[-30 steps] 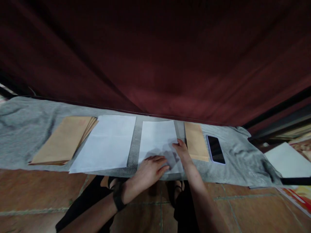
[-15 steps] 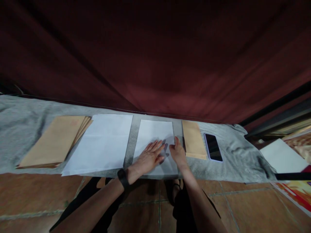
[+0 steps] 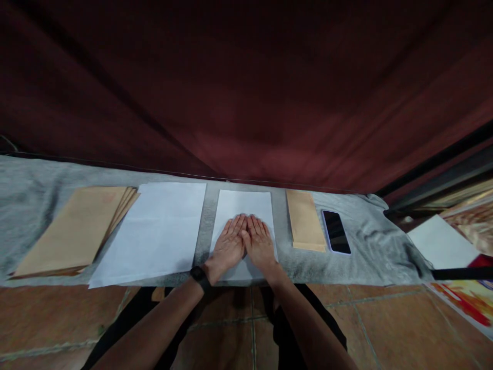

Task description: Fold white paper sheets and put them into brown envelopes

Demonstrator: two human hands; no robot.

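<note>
A white sheet of paper lies in front of me on a grey cloth, partly covered by my hands. My left hand rests flat on it, fingers stretched out and pointing away from me. Beside it, my right hand also presses flat on the sheet, and the two hands touch along their inner edges. To the left lies a larger stack of white paper, overlapping a fanned pile of brown envelopes. Right of my hands is a smaller brown envelope.
A phone with a pale case lies right of the small envelope. The grey cloth covers the long narrow surface. Behind it hangs a dark red curtain. White board and printed sheets stand low at the far right.
My right hand has moved left from the sheet's right edge and flattened next to my left hand. My left hand has shifted slightly left, its fingers now closer together.
</note>
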